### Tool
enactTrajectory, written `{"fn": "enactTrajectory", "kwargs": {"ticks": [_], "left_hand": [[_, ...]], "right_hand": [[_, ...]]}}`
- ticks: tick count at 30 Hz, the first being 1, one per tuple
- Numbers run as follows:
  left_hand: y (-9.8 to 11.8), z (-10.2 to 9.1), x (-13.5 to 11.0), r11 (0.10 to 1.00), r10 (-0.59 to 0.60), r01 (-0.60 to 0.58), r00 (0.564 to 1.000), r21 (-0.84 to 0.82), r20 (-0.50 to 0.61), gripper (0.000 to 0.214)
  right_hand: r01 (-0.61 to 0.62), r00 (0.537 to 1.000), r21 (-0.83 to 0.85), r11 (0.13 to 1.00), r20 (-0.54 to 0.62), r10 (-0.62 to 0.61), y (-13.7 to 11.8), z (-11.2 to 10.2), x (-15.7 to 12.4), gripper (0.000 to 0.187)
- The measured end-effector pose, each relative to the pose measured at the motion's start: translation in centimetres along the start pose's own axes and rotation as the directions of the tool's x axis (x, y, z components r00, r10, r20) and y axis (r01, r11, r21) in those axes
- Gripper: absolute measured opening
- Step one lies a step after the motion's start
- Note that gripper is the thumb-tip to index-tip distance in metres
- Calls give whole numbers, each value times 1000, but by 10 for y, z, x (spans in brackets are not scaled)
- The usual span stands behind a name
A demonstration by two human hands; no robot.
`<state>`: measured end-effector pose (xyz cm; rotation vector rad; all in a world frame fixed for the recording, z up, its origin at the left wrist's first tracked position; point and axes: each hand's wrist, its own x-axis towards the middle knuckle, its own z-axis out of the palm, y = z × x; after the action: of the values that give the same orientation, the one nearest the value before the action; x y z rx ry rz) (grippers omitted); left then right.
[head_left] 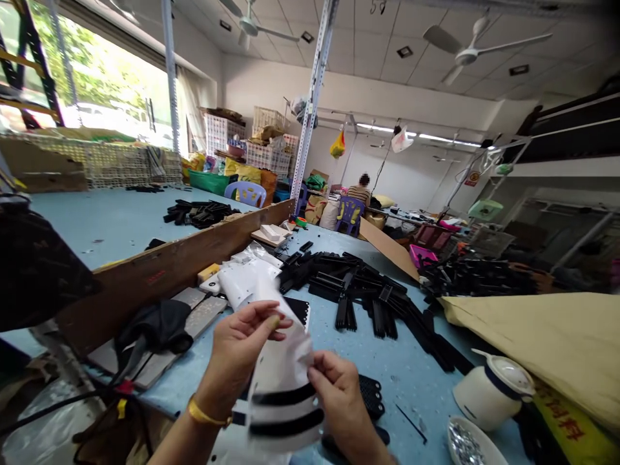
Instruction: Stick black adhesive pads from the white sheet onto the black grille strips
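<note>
Left hand [245, 332] and right hand [339, 391] pinch a black-banded white bag [282, 369]. Black strips [334, 289] lie heaped on the tabletop [409, 371].

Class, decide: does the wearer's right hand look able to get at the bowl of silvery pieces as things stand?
Probably yes, though the right hand would first have to release the white bag. The bowl stands uncovered to its right, and the thin black stick lying between them looks like little obstacle.
</note>
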<state>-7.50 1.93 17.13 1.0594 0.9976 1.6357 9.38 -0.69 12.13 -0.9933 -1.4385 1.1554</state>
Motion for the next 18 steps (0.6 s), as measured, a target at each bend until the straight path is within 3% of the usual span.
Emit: {"fn": "enactTrajectory", "kwargs": {"ticks": [1,3,5,6,7,9,11,12,14,16,18], "left_hand": [[2,-5,-3,988,99,-96,995,120,-21,31],[8,-12,-13,881,332,-309,943,358,-1,37],[13,-12,-27,740,453,-475,875,475,169,44],[15,-10,-35,710,430,-516,856,479,285,49],[14,-6,-43,723,334,-515,844,461,419,52],[9,3,-59,808,8,-363,794,464,608,46],[-2,9,-73,858,-281,-87,746,506,604,26],[-9,11,-79,866,-365,41,735,499,572,17],[-20,10,-89,896,-379,179,787,407,487,30],[-27,10,-98,935,-289,169,872,311,395,42],[-32,15,-108,960,-189,114,937,254,295,42]], "right_hand": [[-48,998,46,998,39,47,-4,-7,-2,18],[-107,985,35,994,138,101,-16,-20,-6,16],[-108,958,-64,992,259,121,-31,-29,-11,17],[-76,940,-126,989,321,113,-39,-31,-14,20],[-29,923,-179,983,374,96,-46,-32,-16,22],[36,896,-230,973,439,71,-57,-34,-18,20],[-11,917,-192,981,390,86,-63,-39,-20,13],[-53,944,-146,988,315,97,-64,-43,-22,14],[-103,989,-70,992,96,110,-61,-54,-31,28],[-103,991,-86,991,-96,94,-54,-67,-48,39],[-95,991,-118,988,-108,82,-45,-79,-71,49]]}}
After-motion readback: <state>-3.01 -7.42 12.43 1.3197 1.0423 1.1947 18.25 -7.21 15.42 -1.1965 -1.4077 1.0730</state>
